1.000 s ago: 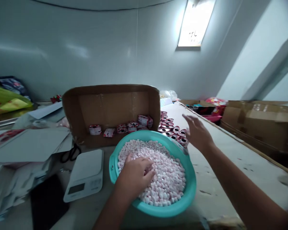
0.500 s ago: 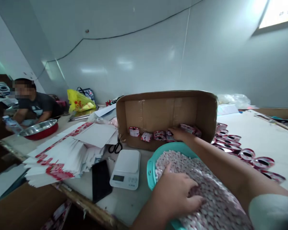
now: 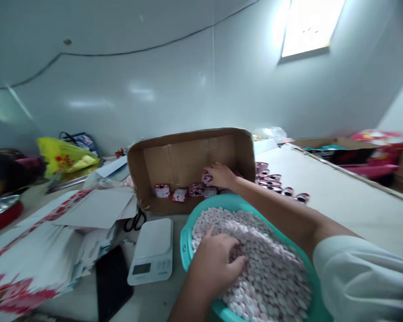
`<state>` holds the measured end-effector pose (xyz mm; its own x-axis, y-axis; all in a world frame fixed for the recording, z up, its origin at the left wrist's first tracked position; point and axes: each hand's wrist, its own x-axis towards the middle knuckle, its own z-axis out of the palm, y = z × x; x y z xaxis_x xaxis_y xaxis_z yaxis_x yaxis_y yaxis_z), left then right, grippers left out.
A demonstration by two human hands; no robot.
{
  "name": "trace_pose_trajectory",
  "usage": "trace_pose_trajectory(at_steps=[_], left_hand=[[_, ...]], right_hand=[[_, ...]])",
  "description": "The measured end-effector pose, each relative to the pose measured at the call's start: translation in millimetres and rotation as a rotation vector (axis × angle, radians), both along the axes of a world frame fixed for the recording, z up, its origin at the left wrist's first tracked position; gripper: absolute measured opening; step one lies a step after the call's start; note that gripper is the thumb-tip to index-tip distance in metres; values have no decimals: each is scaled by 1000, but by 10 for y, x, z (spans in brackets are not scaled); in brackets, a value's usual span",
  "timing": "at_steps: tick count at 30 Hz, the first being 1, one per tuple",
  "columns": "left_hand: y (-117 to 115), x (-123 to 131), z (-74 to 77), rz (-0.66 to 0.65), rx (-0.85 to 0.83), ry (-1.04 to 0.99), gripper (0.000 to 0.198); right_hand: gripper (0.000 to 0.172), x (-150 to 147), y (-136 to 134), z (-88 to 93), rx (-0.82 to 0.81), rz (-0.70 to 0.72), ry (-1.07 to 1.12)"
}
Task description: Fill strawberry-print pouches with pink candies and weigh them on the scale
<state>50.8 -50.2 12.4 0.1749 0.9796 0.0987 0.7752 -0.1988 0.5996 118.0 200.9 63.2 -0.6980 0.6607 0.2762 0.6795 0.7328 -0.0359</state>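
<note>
Now, right hand point(image 3: 223, 175) gripping 1 packet point(image 3: 207, 177) inside carton point(image 3: 187, 156), left hand point(image 3: 215, 258) curled over pellets point(image 3: 267, 264), hold unclear.

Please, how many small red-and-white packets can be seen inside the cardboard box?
5 visible: four packets low in the cardboard box, and a fifth packet at the right hand. The right arm may hide more.

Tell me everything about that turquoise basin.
The turquoise basin looks like plastic, rounded, with a broad rim and a slotted handle at its left. It stands before the cardboard box, right of the white scale, filled with small pale pieces. The left hand lies over them; the right arm and sleeve overlap its right side. Its near edge is cut off.
</note>
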Motion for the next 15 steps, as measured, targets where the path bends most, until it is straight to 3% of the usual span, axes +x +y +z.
trace_pose_trajectory(at_steps=[3, 5, 9, 12, 15], left_hand=[[-33, -10, 71, -32, -5, 20, 32], [-57, -15, 96, -89, 16, 41, 35], [-76, -4, 57, -49, 65, 213, 47], [-40, 21, 2, 12, 49, 316, 62], [-16, 56, 6, 17, -44, 353, 69]], right_hand=[[74, 392, -446, 187, 102, -21, 35], [74, 672, -792, 183, 109, -40, 42], [74, 981, -1266, -122, 26, -178, -71], [65, 985, -1299, -404, -46, -256, -177], [51, 943, -1253, -546, -123, -246, -183]])
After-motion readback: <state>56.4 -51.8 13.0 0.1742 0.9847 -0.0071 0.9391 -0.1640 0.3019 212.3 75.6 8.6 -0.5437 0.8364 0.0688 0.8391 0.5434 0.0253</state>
